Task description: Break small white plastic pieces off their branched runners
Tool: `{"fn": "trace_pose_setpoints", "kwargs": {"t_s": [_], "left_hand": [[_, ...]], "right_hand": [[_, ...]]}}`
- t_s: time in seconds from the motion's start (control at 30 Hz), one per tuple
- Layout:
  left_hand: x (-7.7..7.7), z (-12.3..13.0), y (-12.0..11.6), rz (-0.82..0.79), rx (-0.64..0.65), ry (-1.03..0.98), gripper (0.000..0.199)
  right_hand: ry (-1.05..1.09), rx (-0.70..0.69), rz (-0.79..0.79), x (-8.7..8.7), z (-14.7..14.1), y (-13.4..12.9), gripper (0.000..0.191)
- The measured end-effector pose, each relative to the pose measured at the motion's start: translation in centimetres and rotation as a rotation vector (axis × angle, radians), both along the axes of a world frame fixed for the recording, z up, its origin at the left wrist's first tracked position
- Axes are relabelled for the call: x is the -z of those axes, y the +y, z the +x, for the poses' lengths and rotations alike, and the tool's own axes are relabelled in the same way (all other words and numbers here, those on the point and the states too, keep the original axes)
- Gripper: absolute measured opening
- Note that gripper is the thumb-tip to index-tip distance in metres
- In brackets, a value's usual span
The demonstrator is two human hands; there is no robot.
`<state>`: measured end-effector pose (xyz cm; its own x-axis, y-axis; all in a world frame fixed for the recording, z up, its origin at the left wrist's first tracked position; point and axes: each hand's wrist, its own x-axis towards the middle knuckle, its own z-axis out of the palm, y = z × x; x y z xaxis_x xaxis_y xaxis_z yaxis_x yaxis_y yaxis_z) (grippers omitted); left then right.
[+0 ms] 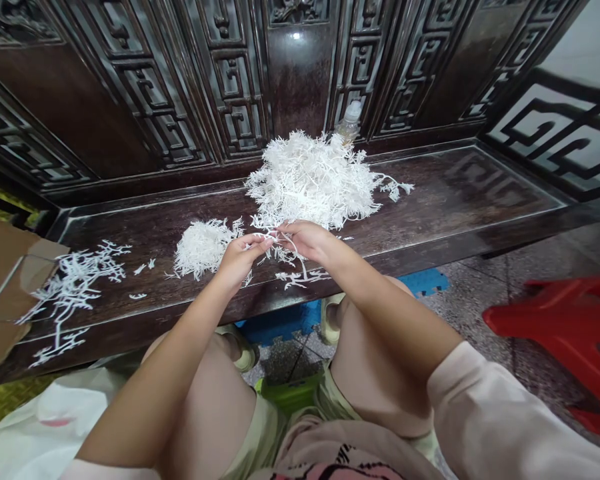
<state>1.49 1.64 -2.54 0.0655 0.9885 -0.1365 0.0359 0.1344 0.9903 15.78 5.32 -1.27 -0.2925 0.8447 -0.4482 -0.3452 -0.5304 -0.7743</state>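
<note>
Above the front part of a dark wooden bench, my left hand (pixel 244 256) and my right hand (pixel 306 239) meet at the fingertips. Both are closed on a white branching plastic sprig (pixel 304 268), whose thin stem curves down below my right hand. Just behind them rises a large heap of white feathery sprigs (pixel 315 180). A smaller white pile (pixel 203 248) lies left of my left hand. Farther left, bare white branched stems (pixel 77 283) are tangled together near the bench's front edge. My fingers partly hide where the sprig is gripped.
The wooden bench (pixel 440 207) has a carved lattice back (pixel 235 73). A clear bottle with a white cap (pixel 351 119) stands behind the heap. A cardboard box (pixel 5 267) is at the left end. On the floor, a red plastic stool (pixel 565 327) stands at right, near blue mats (pixel 280 321).
</note>
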Motion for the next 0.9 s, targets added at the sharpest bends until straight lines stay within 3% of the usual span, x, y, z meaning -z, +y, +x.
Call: {"fn": "trace_pose_setpoints", "kwargs": {"t_s": [0.17, 0.37, 0.57, 0.77, 0.9], "left_hand": [[0.2, 0.0, 0.0, -0.048, 0.057, 0.101, 0.033], [0.0, 0.2, 0.0, -0.043, 0.065, 0.060, 0.028], [0.0, 0.5, 0.0, -0.002, 0.107, -0.006, 0.026], [-0.4, 0.7, -0.3, 0.005, 0.156, -0.046, 0.026], [0.2, 0.6, -0.3, -0.008, 0.148, -0.063, 0.027]], "right_hand": [[-0.296, 0.198, 0.315, 0.5, -0.1, 0.3, 0.019], [-0.675, 0.217, 0.693, 1.3, 0.3, 1.3, 0.010], [-0.866, 0.271, 0.796, 1.1, 0.2, 1.3, 0.006], [-0.900, 0.314, 0.835, 0.8, -0.2, 0.7, 0.008], [-0.895, 0.341, 0.864, 0.8, -0.4, 0.3, 0.007]]}}
